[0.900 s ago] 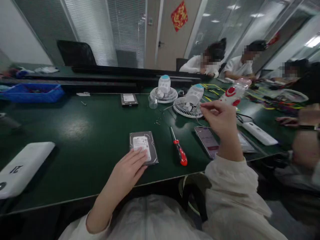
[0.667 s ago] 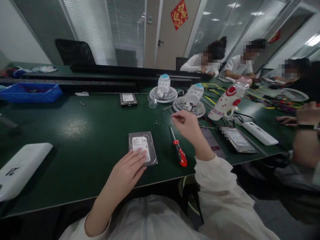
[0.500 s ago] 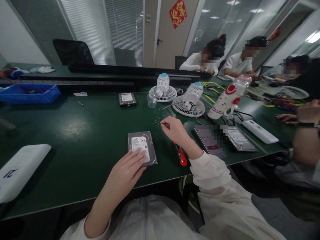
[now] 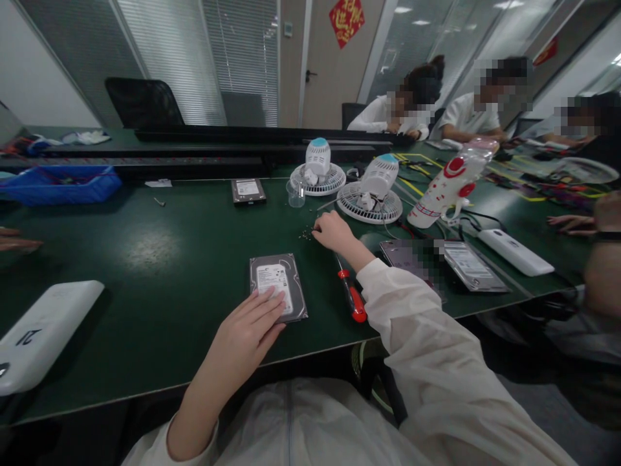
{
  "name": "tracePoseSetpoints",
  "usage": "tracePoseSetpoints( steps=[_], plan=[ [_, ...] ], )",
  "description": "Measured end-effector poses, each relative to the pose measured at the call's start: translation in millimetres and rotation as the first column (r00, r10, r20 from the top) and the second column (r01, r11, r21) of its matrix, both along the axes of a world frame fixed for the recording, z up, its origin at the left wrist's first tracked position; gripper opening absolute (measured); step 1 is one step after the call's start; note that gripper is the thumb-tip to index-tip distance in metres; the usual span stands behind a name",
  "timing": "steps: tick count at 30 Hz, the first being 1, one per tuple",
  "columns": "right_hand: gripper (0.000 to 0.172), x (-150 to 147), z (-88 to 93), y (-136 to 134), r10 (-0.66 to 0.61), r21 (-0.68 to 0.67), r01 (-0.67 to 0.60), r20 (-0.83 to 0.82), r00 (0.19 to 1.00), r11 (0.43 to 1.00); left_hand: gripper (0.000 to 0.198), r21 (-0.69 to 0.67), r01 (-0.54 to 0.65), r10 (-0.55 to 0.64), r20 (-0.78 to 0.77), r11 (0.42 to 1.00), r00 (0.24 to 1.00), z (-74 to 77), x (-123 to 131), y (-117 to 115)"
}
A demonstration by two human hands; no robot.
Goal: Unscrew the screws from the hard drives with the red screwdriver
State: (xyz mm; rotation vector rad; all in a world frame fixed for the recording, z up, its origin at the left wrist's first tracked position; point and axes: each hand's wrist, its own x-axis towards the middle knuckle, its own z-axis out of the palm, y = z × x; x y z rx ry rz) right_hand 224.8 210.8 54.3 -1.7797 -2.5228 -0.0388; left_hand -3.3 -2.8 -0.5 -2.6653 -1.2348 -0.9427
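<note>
My left hand (image 4: pixel 250 330) lies flat on a silver hard drive (image 4: pixel 294 285), its fingers stretched over the white label. Farther off, my right hand (image 4: pixel 332 230) is closed with curled fingers, right beside a small scatter of screws (image 4: pixel 305 233) on the table. Whatever is between those fingertips is hidden. A red and black screwdriver (image 4: pixel 356 303) rests on the tabletop below my right wrist, its shaft pointing away from me.
Behind the screws stand a clear plastic cup (image 4: pixel 296 193), two white fans (image 4: pixel 369 200) and another hard drive (image 4: pixel 248 191). To the right are a phone (image 4: pixel 405 259), a hard drive (image 4: pixel 468 266) and a bottle (image 4: pixel 449 184). A blue tray (image 4: pixel 63 186) sits left; another person's hand (image 4: pixel 19 243) is there.
My right hand has moved slightly away from me, uncovering more of the screwdriver. My left hand stays on the hard drive. Another person's hand has come in at the left edge.
</note>
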Motion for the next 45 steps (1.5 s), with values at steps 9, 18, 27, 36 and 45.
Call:
tracePoseSetpoints(
  steps=[9, 18, 27, 36, 45],
  plan=[
    [0.036, -7, -3.8, -9, 0.094, 0.043, -0.095, 0.034, 0.995, 0.995, 0.032, -0.007, -0.003, 0.003, 0.008, 1.0, 1.0, -1.7, 0, -1],
    [0.035, -9, -2.8, -14, 0.189, 0.032, -0.19, 0.012, 0.982, 0.981, 0.033, -0.004, -0.006, 0.006, -0.007, 1.0, 1.0, -2.8, 0, -2],
    [0.031, -1, -6.9, -5, 0.171, 0.015, -0.17, -0.086, 0.982, 0.985, 0.034, -0.045, -0.011, 0.013, 0.032, 0.999, 0.999, -0.8, 1, -3],
    [0.026, 12, -10.7, 8, 0.249, 0.017, -0.25, -0.163, 0.955, 0.968, 0.032, -0.038, -0.007, 0.008, 0.046, 0.999, 0.999, -0.1, 1, -2],
    [0.025, -3, -7.3, 1, 0.263, 0.004, -0.264, -0.092, 0.96, 0.965, 0.033, -0.044, -0.011, 0.013, 0.035, 0.999, 0.999, 2.0, 3, -3]
  ],
)
